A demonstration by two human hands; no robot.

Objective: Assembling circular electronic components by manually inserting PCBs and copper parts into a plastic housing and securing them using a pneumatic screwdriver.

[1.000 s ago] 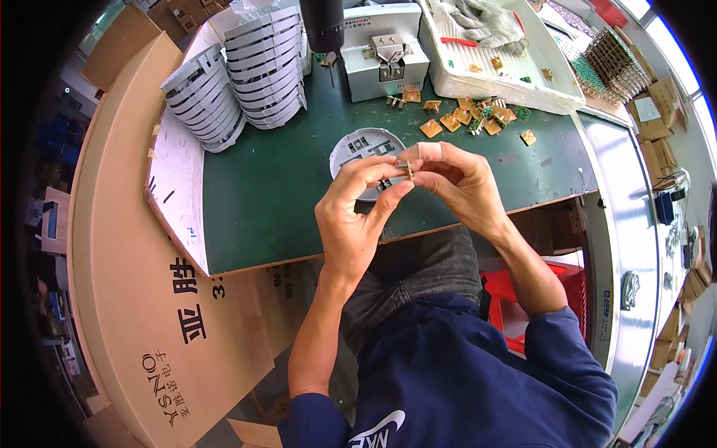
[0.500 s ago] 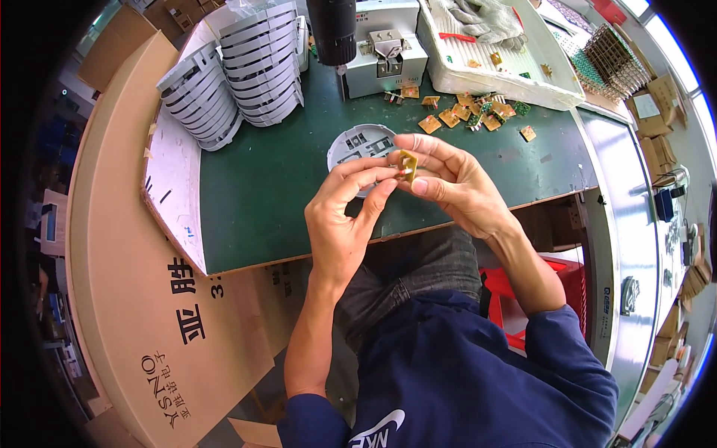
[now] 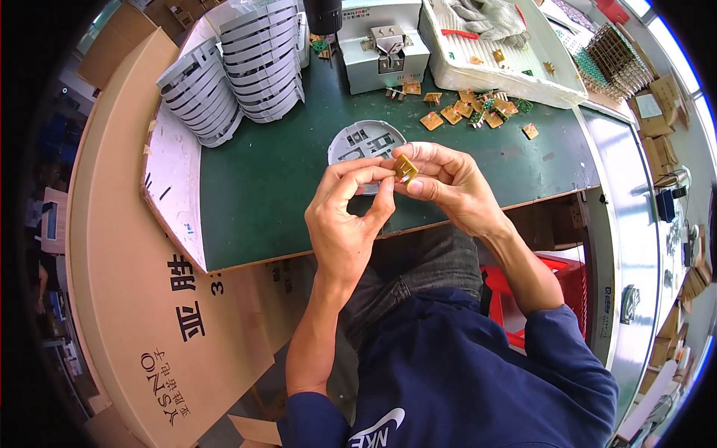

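Head view: I have a small yellow-brown circuit board pinched between the thumb and fingers of my right hand, tilted, with its flat face turned partly up. My left hand comes to it from the left, thumb and forefinger brought close together at the board's near left edge, where a bit of red and white shows (too small for me to make out); whether those two fingertips are closed on it, I cannot tell. Just beyond my hands a round grey plastic shell lies on the green tabletop, its near right part hidden behind my fingers. Farther off to the right, loose boards like mine are scattered in a heap, and behind them sits a white tray with a grey knitted glove and a red strip in it. At the far middle stands a grey boxy machine, with a black cylinder hanging just left of it. At the far left, curved grey parts are piled in two leaning stacks, close beside each other.
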